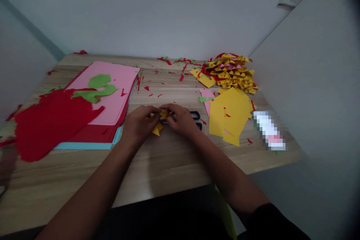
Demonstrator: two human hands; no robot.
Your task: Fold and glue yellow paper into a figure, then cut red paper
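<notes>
Close together over the middle of the table, my left hand (pixel 140 123) and my right hand (pixel 181 119) pinch a small folded piece of yellow paper (pixel 164 113) between their fingertips. Another yellow paper piece (pixel 158 129) with pointed corners shows just below the fingers; whether it joins the held one I cannot tell. Scissors (pixel 196 115) with dark handle loops lie on the table beside my right hand, their blades mostly hidden by it. Right of them is a sheet of yellow paper (pixel 232 114) with red scraps on it.
Pink sheets (pixel 112 78) lie stacked over red and light blue ones at left, with cut red paper (pixel 53 120) and green scraps (pixel 98 88) on top. A cluster of folded yellow pieces (pixel 236 75) sits at the back right. A blurred, phone-like bright object (pixel 269 130) lies near the right edge.
</notes>
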